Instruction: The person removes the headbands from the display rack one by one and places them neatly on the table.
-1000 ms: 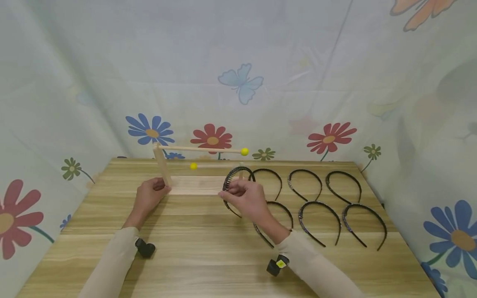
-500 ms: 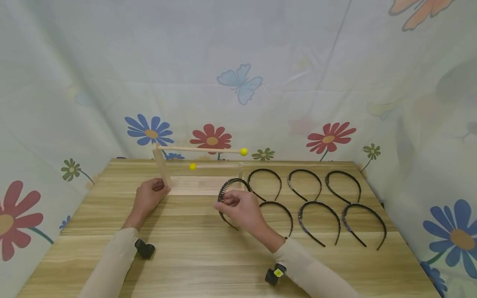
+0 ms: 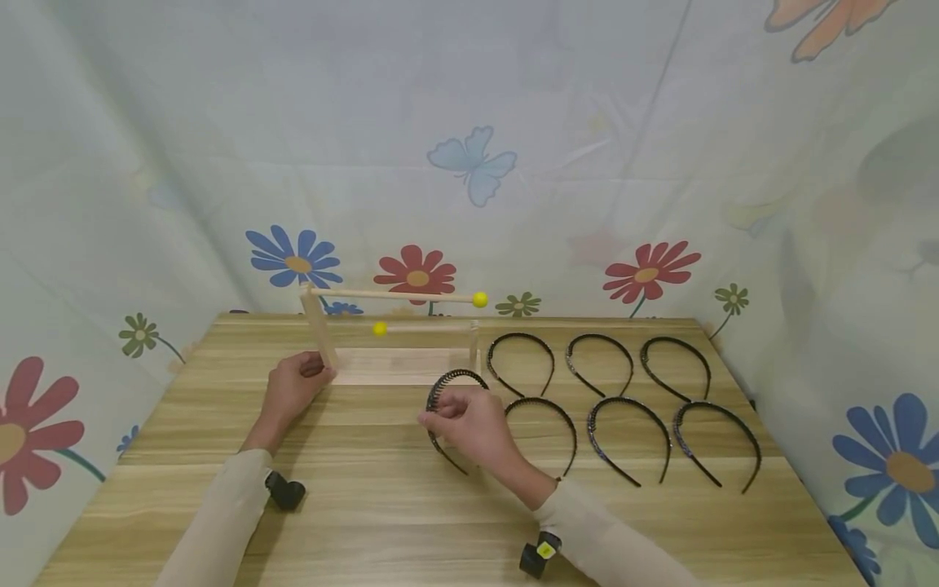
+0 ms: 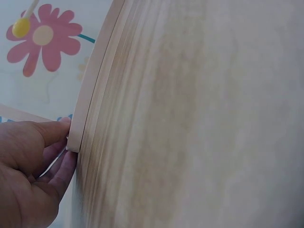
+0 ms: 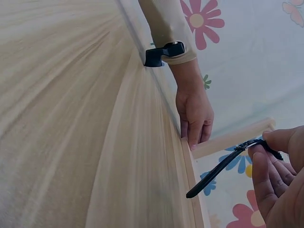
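In the head view my left hand (image 3: 293, 391) grips the left end of a wooden stand (image 3: 396, 367). The left wrist view has thumb and fingers pinching the end of its flat base (image 4: 81, 128). From the stand's two posts run dowels, one tipped with a yellow ball (image 3: 480, 299), the lower with another yellow ball (image 3: 380, 328). My right hand (image 3: 473, 424) pinches a black toothed headband (image 3: 431, 399) in front of the stand's right end. The right wrist view shows one headband arm (image 5: 216, 175) pointing down-left from the fingers; the palm side covers part of the band.
Several more black headbands (image 3: 522, 334) lie in two rows on the wood-grain table (image 3: 352, 505), right of the stand. The nearest front-row one (image 3: 572, 428) is partly behind my right hand. A flowered cloth (image 3: 477, 163) hangs behind and at both sides.
My right hand has brought the headband down and toward me, slightly left, away from the stand's right post. My left hand stays at the stand's end.
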Tool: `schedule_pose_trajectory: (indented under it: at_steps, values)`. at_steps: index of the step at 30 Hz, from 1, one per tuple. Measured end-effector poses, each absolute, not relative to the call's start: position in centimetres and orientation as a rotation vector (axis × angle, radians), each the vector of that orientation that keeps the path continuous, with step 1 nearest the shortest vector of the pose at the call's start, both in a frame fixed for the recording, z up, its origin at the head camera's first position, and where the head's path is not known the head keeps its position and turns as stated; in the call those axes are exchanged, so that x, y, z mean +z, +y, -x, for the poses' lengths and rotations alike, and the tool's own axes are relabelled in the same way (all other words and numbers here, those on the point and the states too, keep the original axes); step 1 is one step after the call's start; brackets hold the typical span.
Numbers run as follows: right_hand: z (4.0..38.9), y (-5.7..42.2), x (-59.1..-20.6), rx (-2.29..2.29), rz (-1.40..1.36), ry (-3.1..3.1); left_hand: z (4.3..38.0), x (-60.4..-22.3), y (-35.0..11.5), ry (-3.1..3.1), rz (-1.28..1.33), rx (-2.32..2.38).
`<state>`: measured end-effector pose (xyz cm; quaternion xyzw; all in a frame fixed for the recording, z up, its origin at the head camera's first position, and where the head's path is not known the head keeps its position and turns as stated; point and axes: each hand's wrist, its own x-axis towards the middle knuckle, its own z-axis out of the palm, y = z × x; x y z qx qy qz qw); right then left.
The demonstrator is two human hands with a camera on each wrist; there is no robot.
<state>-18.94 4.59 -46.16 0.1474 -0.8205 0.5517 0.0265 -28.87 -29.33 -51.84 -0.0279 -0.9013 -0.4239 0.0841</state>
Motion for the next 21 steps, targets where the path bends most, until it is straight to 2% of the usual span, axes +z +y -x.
schedule_pose_trajectory:
  at_steps: [21]
  values:
    - [19.4,4.1,-48.0,1.870,-0.415,-2.558,28.9,-51.9,-29.2,-2.690,0.074,-1.254]
